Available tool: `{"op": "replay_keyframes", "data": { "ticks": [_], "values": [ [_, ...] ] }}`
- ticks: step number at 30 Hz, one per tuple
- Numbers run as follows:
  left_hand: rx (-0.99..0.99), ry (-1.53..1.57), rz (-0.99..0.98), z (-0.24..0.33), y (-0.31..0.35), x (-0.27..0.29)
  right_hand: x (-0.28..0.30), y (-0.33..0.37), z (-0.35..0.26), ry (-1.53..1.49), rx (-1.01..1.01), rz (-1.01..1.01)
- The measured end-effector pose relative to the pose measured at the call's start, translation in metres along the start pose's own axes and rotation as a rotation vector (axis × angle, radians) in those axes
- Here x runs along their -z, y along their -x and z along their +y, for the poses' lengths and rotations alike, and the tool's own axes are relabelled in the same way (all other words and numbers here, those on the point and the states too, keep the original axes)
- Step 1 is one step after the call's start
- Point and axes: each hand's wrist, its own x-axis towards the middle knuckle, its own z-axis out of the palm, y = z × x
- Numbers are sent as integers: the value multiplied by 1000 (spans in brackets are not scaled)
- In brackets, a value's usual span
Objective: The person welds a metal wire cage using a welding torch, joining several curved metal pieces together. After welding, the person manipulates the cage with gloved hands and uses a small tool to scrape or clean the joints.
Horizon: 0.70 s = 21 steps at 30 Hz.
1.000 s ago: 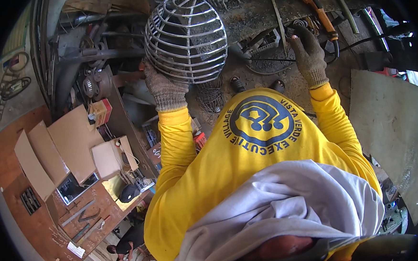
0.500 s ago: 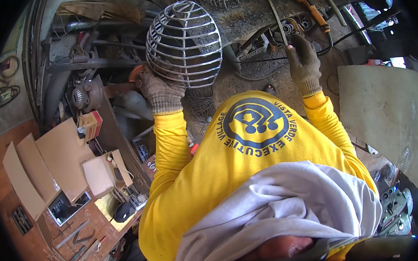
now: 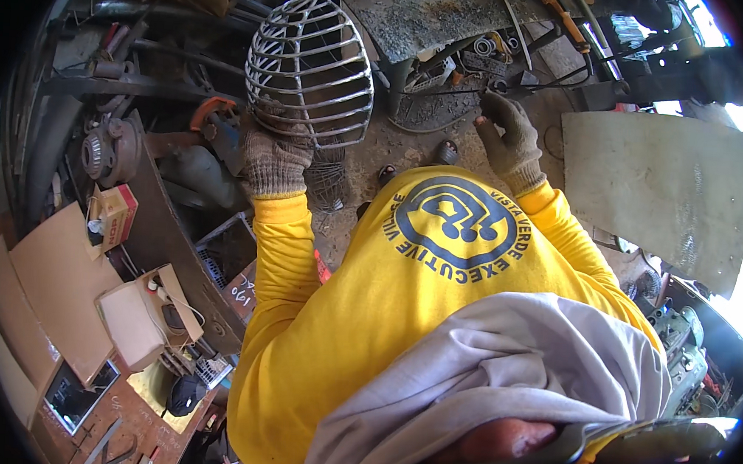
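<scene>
My left hand (image 3: pixel 276 156), in a brown knit work glove, grips the lower end of an egg-shaped cage of silvery metal bars (image 3: pixel 309 73). The cage is held up and tilted, its curved ribs crossing a central spine. My fingers are partly hidden behind the bars. To the right, my gloved right hand (image 3: pixel 511 143) hovers with fingers loosely bent and thumb apart, and I see nothing in it. A bare fingertip shows through that glove. Past the right hand, a thin metal rod (image 3: pixel 516 28) leans near the worktable (image 3: pixel 418 31).
An orange curved tool part (image 3: pixel 213 112) sits beside my left hand. A wire bundle (image 3: pixel 328 182) stands on the floor below the cage. A large flat sheet (image 3: pixel 655 190) lies at right. Cardboard boxes (image 3: pixel 70 290) cover a wooden bench at lower left. An orange-handled power tool (image 3: pixel 563 18) lies far right.
My left hand and the cage have shifted slightly left in view. My right hand has moved down and left, away from the rod. The whole view has also shifted.
</scene>
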Motion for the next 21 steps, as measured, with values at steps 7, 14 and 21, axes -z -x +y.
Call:
{"op": "replay_keyframes", "data": {
  "ticks": [7,14,21],
  "values": [
    [195,364,-567,-6,-39,58,2,3,42,58,-187,-274],
    [143,331,-285,-10,-50,84,-4,14,53,103,-304,-371],
    [289,298,-547,-11,-37,67,-9,18,51,131,-331,-398]
  ]
}}
